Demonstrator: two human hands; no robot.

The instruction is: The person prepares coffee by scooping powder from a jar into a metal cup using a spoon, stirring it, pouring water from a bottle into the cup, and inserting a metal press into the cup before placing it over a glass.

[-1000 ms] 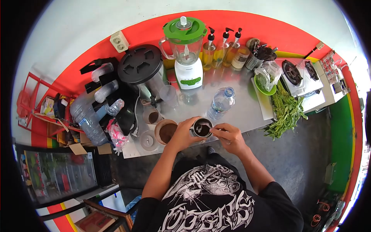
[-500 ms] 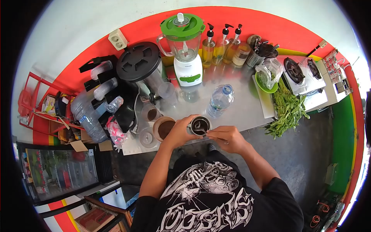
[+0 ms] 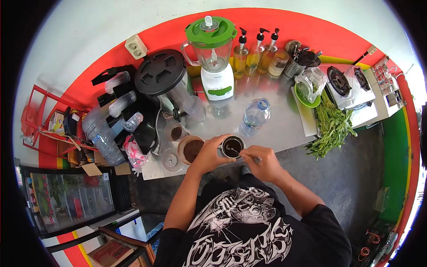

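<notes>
Grasps the metal cup (image 3: 228, 157) with the left hand (image 3: 208, 156), curling the fingers around its side and holding it upright by the near edge of the steel counter (image 3: 284, 129). Pinches the thin spoon (image 3: 238, 153) between the fingertips of the right hand (image 3: 263, 163), dipping it into the dark liquid (image 3: 232, 144) inside. Has the tub of brown powder (image 3: 180, 149) just beside the left hand, with the flat round lid (image 3: 171, 160) next to it, and the clear plastic bottle (image 3: 256, 118) beyond the cup, slightly to the right.
</notes>
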